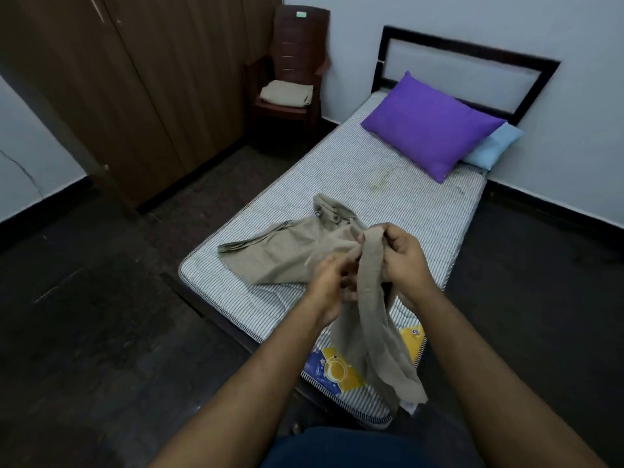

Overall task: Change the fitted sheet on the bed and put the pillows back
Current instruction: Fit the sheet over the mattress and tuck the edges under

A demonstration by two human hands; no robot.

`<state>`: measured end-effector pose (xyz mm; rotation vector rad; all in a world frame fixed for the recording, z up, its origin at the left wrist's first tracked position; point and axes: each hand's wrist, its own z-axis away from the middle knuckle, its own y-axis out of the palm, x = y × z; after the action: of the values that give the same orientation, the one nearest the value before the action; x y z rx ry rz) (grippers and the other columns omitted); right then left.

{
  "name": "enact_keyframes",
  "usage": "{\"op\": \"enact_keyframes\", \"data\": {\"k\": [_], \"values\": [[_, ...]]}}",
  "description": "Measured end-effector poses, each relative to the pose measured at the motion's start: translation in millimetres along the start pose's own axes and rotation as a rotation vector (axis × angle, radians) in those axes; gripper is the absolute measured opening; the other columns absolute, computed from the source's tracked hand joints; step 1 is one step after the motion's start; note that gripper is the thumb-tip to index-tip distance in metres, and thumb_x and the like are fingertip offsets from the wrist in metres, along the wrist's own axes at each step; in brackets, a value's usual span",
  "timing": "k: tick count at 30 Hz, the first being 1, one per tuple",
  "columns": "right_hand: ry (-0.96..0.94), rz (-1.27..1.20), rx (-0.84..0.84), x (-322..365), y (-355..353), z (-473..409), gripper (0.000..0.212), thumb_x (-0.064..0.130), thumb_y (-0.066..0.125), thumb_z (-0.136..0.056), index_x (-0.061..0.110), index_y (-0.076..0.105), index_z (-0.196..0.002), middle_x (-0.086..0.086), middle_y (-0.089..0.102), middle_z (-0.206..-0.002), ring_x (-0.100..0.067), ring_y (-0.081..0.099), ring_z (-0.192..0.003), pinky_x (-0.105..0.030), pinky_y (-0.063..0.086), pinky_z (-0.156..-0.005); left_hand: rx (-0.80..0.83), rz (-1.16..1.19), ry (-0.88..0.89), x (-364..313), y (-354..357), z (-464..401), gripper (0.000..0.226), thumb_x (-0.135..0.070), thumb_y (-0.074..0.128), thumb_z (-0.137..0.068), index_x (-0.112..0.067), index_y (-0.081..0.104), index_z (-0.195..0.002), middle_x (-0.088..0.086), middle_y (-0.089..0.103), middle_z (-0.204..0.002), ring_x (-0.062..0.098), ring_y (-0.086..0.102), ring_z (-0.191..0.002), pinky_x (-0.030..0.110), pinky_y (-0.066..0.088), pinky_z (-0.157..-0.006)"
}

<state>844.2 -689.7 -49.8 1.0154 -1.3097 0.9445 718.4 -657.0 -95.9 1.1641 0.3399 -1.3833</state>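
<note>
bed: bare striped mattress (354, 184) is showing, no sheet is stretched over it, and a colourful label (332, 369) is sitting at the foot end
headboard: dark frame with a pale panel (462, 67), standing against the white wall
pillows: purple one (429, 125) is lying at the head end, a blue one (493, 146) is peeking out from behind it, both touching
sheet: beige sheet (277, 255) is lying bunched on the foot half of the mattress, with one end lifted up and hanging down over the foot edge
left hand: left hand (329, 282) is pinching the lifted part of the sheet, fingers curled in
right hand: right hand (403, 256) is gripping the same strip just beside the left one
room: dark floor (84, 332) is running round the bed, and a wooden wardrobe (135, 96) is filling the left wall
chair: brown plastic chair (293, 72) is standing in the corner between wardrobe and bed, carrying a folded beige cloth (286, 92) on its seat
</note>
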Motion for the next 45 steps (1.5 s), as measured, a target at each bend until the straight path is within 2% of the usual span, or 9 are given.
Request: {"op": "enact_keyframes", "data": {"k": [5,13,17,22,28,33,36,39,45], "values": [[0.118,-0.270,-0.050,21,-1,8,0.024,0.003,0.049,-0.101,0.010,0.060,-0.081,-0.004,0.065,-0.075,-0.015,0.062,-0.069,-0.027,0.054,-0.067,0.018,-0.522,0.557,7,-3,-18,0.028,-0.013,0.066,-0.095,-0.023,0.064,-0.122,0.005,0.061,-0.117,-0.002,0.063,-0.096,0.019,0.052,-0.083],[0.167,-0.503,-0.188,30,-18,15,0.027,0.015,0.044,-0.103,0.017,0.058,-0.079,0.003,0.051,-0.074,-0.010,0.045,-0.067,-0.026,0.044,-0.067,-0.088,-1.177,0.774,9,0,-45,0.022,-0.029,0.059,-0.093,-0.019,0.072,-0.108,0.000,0.057,-0.103,0.018,0.060,-0.088,0.033,0.051,-0.072],[0.113,-0.530,-0.143,40,-27,17,0.018,0.009,0.047,-0.095,0.016,0.054,-0.081,0.002,0.054,-0.077,-0.009,0.051,-0.065,-0.022,0.049,-0.062,-0.154,-1.099,0.605,18,-15,-65,0.021,-0.024,0.057,-0.093,-0.014,0.069,-0.080,0.006,0.062,-0.086,0.021,0.059,-0.077,0.037,0.051,-0.069],[0.140,-0.687,-0.189,36,-47,5,0.013,0.021,0.055,-0.093,0.021,0.058,-0.080,0.004,0.058,-0.078,-0.009,0.056,-0.068,-0.024,0.054,-0.066,-0.068,-0.975,0.686,12,-24,-66,0.022,-0.018,0.051,-0.105,-0.010,0.071,-0.100,0.002,0.059,-0.102,0.009,0.053,-0.089,0.021,0.041,-0.081],[0.171,-0.764,-0.258,37,-64,-11,0.012,0.031,0.060,-0.087,0.023,0.056,-0.080,0.007,0.053,-0.068,-0.007,0.052,-0.055,-0.021,0.052,-0.056,-0.214,-0.470,0.588,-42,3,-68,0.031,-0.038,0.047,-0.103,-0.023,0.060,-0.079,0.015,0.060,-0.087,0.021,0.058,-0.083,0.045,0.052,-0.081],[0.221,-0.633,-0.131,31,-77,-26,0.008,0.024,0.059,-0.091,0.021,0.062,-0.085,0.000,0.058,-0.086,-0.013,0.057,-0.066,-0.027,0.055,-0.064,0.251,-0.709,0.692,-98,76,-41,0.006,-0.019,0.065,-0.098,-0.019,0.071,-0.097,0.006,0.070,-0.094,0.011,0.065,-0.087,0.026,0.052,-0.076],[0.227,-0.559,-0.030,33,-84,-31,0.015,0.023,0.055,-0.102,0.013,0.064,-0.097,-0.010,0.065,-0.103,-0.021,0.065,-0.088,-0.034,0.059,-0.078,0.457,-0.812,0.584,-79,97,-31,0.045,-0.022,0.076,-0.091,-0.026,0.062,-0.133,-0.004,0.066,-0.123,0.011,0.063,-0.114,0.035,0.057,-0.089],[0.249,-0.554,0.009,39,-97,-32,0.014,0.006,0.050,-0.103,0.012,0.063,-0.098,-0.010,0.072,-0.094,-0.023,0.068,-0.075,-0.031,0.061,-0.060,0.391,-0.696,0.457,-53,95,-32,0.068,-0.021,0.082,-0.086,-0.031,0.049,-0.145,-0.001,0.059,-0.133,0.021,0.065,-0.115,0.040,0.059,-0.093],[0.300,-0.284,-0.007,27,-127,-40,0.026,0.007,0.062,-0.098,0.012,0.066,-0.123,-0.012,0.071,-0.099,-0.021,0.068,-0.079,-0.031,0.057,-0.067,0.175,-0.807,0.555,-19,100,-36,0.043,-0.026,0.060,-0.078,-0.041,0.066,-0.118,0.012,0.070,-0.088,0.024,0.068,-0.082,0.052,0.057,-0.080]]}}
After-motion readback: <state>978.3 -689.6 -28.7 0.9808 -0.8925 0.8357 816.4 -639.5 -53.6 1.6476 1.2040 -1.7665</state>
